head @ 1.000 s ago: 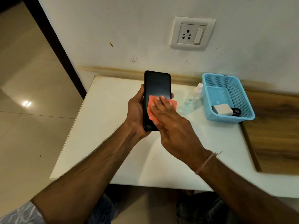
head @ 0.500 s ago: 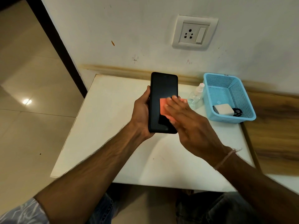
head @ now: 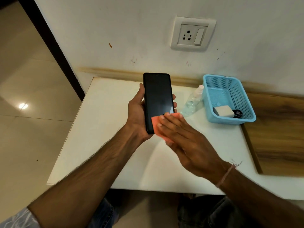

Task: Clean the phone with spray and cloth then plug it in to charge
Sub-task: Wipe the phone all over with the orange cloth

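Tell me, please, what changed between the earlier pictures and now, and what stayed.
The right hand, fingers flat on the small orange cloth, slid it down the screen of the black smartphone to its lower end. Nothing was taken or let go. The left hand still grips the smartphone; the clear spray bottle and the white charger in the blue plastic basket stayed put.

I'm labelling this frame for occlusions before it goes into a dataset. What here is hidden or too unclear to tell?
- Head view: the phone's bottom edge and charging port, covered by the cloth and the right hand.
- Head view: most of the cable in the basket, tucked behind the charger.
- Head view: the liquid level in the spray bottle, which is clear and slightly blurred.
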Demonstrator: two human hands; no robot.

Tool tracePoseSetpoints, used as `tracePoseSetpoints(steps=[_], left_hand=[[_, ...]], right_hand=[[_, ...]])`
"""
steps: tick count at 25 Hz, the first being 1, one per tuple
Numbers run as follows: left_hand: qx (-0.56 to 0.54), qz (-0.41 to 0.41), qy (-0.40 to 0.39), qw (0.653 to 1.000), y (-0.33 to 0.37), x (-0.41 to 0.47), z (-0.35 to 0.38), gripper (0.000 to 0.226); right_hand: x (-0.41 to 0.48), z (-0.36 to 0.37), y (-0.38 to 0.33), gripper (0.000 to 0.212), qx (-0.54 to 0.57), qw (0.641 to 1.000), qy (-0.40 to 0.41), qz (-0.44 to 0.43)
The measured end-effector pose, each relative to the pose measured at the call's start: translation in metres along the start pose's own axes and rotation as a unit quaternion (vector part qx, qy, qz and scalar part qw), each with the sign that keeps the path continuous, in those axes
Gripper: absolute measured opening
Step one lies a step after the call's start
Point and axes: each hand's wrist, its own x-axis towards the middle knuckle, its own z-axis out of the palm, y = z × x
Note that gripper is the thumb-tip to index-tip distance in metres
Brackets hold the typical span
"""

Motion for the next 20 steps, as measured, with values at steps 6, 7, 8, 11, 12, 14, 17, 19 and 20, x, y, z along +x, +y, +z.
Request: tracePoseSetpoints(steps=[6,7,8,11,12,14,17,19,20], left_hand=[[0.025,-0.027,0.028,0.999,-0.004,-0.003,0.0,0.071],[0.015,-0.03,0.022,0.999,-0.005,-0.003,-0.001,0.072],[0.009,-0.034,0.014,0.999,-0.004,-0.003,-0.001,0.074],[0.002,-0.04,-0.009,0.999,-0.001,-0.004,-0.002,0.082],[-0.004,-0.039,-0.013,0.999,0.0,-0.004,-0.001,0.083],[-0.013,-0.033,-0.011,0.999,-0.001,-0.003,0.0,0.082],[-0.003,-0.022,-0.004,1.0,-0.001,-0.002,0.001,0.08],[0.031,-0.037,0.013,0.999,-0.001,-0.003,0.003,0.079],[0.041,-0.045,0.025,0.998,-0.003,-0.004,0.004,0.076]], right_hand=[[0.051,0.006,-0.002,0.049,0.017,0.985,0.067,0.158],[0.054,0.011,-0.007,0.05,0.017,0.986,0.061,0.154],[0.053,0.015,-0.012,0.051,0.021,0.988,0.054,0.142],[0.026,0.023,-0.026,0.052,0.035,0.996,0.011,0.081],[0.013,0.023,-0.026,0.052,0.026,0.998,-0.002,0.053],[-0.008,0.017,-0.018,0.049,-0.002,1.0,-0.02,-0.007],[-0.011,0.002,0.003,0.046,-0.01,1.0,-0.002,-0.013],[0.007,-0.003,0.011,0.046,0.001,0.998,0.035,0.058],[0.021,-0.004,0.011,0.047,0.006,0.994,0.048,0.093]])
